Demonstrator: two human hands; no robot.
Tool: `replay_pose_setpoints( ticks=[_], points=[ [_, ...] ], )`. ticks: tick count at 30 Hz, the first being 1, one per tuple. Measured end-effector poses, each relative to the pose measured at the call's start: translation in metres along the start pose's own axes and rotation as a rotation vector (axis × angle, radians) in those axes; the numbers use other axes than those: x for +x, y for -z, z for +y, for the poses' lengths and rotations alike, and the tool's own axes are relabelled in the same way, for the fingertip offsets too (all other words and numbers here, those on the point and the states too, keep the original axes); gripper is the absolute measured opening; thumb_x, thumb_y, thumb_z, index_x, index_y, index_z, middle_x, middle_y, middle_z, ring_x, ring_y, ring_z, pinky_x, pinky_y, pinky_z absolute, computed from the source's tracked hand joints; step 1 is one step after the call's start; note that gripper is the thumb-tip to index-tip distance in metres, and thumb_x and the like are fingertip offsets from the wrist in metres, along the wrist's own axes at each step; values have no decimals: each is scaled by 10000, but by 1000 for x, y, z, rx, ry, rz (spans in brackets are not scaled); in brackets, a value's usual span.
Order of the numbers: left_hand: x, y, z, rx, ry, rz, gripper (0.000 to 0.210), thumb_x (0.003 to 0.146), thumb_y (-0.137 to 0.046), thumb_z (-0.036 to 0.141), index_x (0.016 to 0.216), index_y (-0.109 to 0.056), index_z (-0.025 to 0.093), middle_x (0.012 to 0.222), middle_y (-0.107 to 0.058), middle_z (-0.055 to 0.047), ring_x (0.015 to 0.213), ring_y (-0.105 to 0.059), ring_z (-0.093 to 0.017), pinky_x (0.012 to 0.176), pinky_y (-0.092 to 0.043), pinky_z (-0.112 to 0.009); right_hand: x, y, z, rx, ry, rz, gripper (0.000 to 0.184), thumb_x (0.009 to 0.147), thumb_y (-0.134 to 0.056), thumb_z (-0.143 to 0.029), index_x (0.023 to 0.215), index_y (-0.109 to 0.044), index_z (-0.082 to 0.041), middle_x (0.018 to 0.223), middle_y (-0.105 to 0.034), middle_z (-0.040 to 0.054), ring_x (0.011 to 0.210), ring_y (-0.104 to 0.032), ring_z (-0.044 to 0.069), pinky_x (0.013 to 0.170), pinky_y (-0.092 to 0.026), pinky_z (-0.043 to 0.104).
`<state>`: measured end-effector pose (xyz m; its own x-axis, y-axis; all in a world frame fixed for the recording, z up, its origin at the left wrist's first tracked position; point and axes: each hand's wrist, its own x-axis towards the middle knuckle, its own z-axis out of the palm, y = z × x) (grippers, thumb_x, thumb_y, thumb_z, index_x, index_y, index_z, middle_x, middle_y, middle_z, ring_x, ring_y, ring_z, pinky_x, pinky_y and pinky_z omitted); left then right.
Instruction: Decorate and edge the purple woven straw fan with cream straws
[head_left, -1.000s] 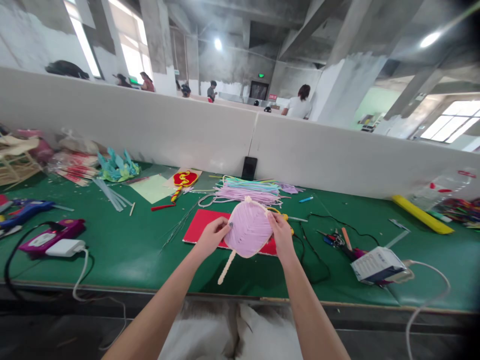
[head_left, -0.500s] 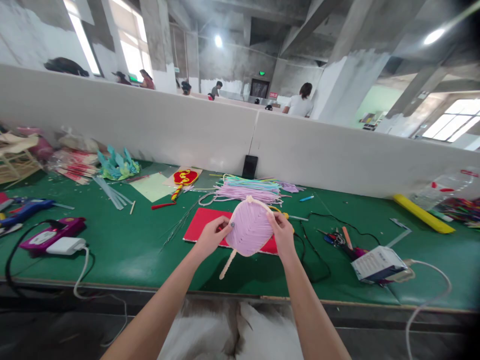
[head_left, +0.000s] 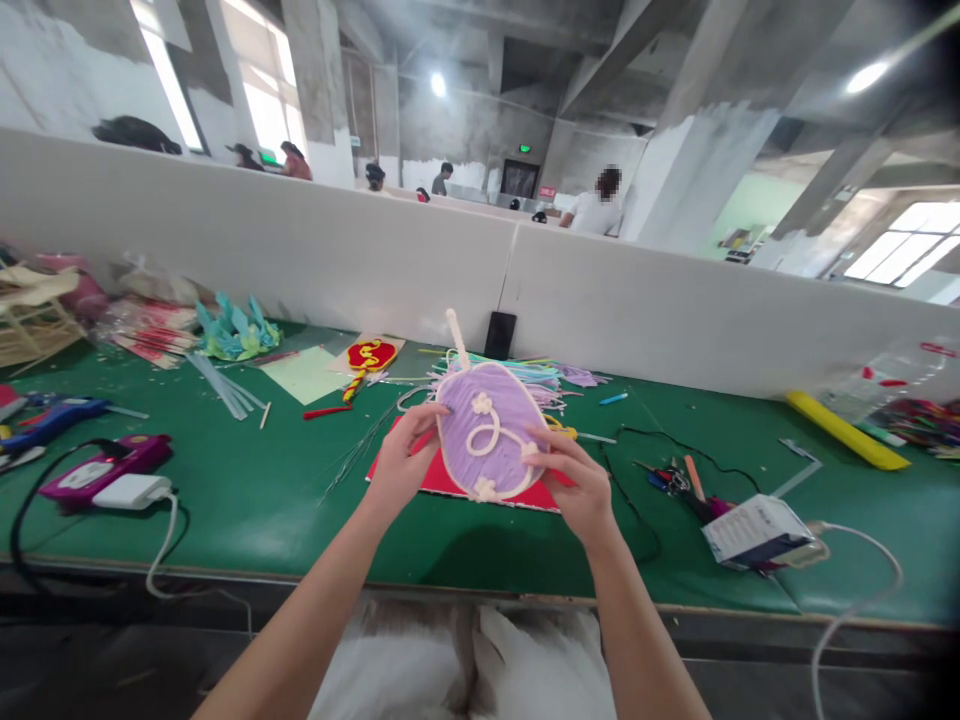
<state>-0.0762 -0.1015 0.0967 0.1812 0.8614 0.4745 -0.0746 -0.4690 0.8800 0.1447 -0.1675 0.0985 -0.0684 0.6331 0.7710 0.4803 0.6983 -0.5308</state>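
A purple hand fan point(head_left: 465, 405) with a cream rim is held up over the table, its cream handle pointing away from me. Cream flowers and a looping curl decorate the side facing me. My left hand point(head_left: 405, 455) grips the fan's left edge between thumb and fingers. On the right edge, my right hand point(head_left: 574, 480) is closed with its fingers lying over the face near a flower. Beneath the fan lies a red board point(head_left: 450, 482), partly covered. Behind it is a bundle of purple and teal pipe cleaners point(head_left: 536, 371).
A red and yellow fan point(head_left: 370, 355) lies back left. At left are a purple power strip point(head_left: 139, 465) and a blue glue gun point(head_left: 64, 420). A black phone point(head_left: 500, 334) leans on the white partition point(head_left: 360, 250). To the right are a white box point(head_left: 759, 530) and scissors point(head_left: 667, 478).
The fan has been turned over and around: its handle pointed toward me and now points away, and the decorated face shows. Both hands have shifted their hold along the edges.
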Motion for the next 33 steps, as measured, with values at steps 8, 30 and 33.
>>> replay_pose_setpoints(
  ticks=[8, 30, 33],
  points=[
    [-2, 0, -5, -32, 16, 5, 313, 710, -520, 142, 1021, -518, 177, 999, -642, -59, 977, -607, -177, 888, -463, -313, -15, -12, 12, 8, 17, -9, 268, 797, -561, -88, 982, -650, -260, 1159, -632, 80, 1050, -599, 216, 874, -508, 395],
    [46, 7, -44, 382, 188, -468, 238, 764, -542, 361, 691, -661, 169, 532, -505, 26, 525, -429, -110, 491, -365, -195, 18, -24, 73, 309, -759, 283, 234, 714, -652, -421, 763, -608, -196, 534, -522, -57, 322, -360, 44, 278, -310, 182],
    [53, 4, -73, 161, 314, -470, 348, 805, -477, 451, 768, -672, 166, 633, -605, -16, 611, -524, -157, 565, -441, -238, 21, -35, 99, 440, -915, 177, 285, 681, -665, -450, 721, -589, -178, 482, -473, -79, 304, -318, 28, 254, -253, 160]
  ],
)
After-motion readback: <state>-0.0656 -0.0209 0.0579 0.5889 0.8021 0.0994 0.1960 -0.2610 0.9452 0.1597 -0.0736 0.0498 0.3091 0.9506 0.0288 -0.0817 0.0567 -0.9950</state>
